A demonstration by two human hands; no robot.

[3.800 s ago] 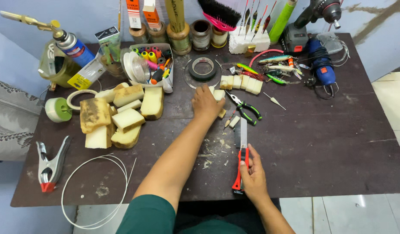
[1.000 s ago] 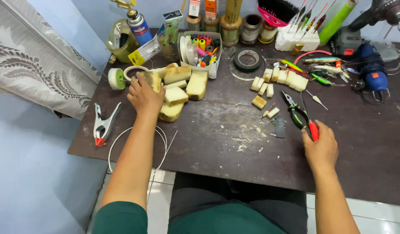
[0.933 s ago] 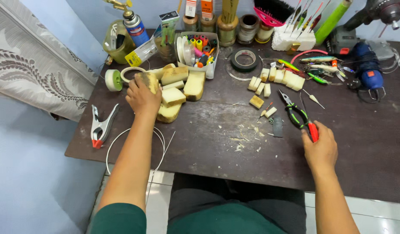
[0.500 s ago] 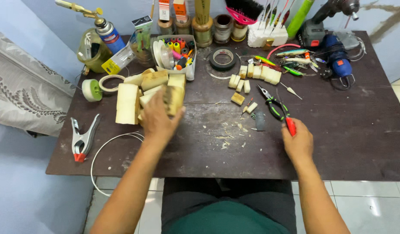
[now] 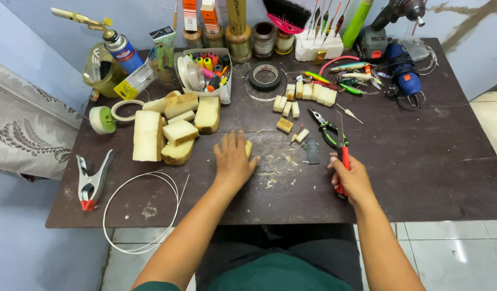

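My left hand [image 5: 233, 159] lies palm down on a pale wood block [image 5: 248, 148] on the dark table [image 5: 421, 161], covering most of it. My right hand [image 5: 352, 177] grips the red handle of a small saw [image 5: 342, 156] whose thin blade points away from me. A pile of larger pale wood blocks [image 5: 173, 129] sits left of my left hand. Small cut wood pieces [image 5: 305, 94] lie in a row beyond, with loose bits [image 5: 284, 125] nearer. Wood shavings [image 5: 275, 172] are scattered between my hands.
Green-handled pliers [image 5: 326, 129] lie by the saw blade. A metal spring clamp [image 5: 92, 180] and a white wire loop [image 5: 143, 210] are at the front left. Tape rolls [image 5: 103, 119], a gas torch [image 5: 116, 43], a tray of markers [image 5: 208, 70], a blue power tool [image 5: 404, 75] and fishing lures [image 5: 345, 67] crowd the back edge.
My left hand reached to the pile of blocks at the left, took one pale block and brought it to the middle of the table. My right hand kept hold of the saw.
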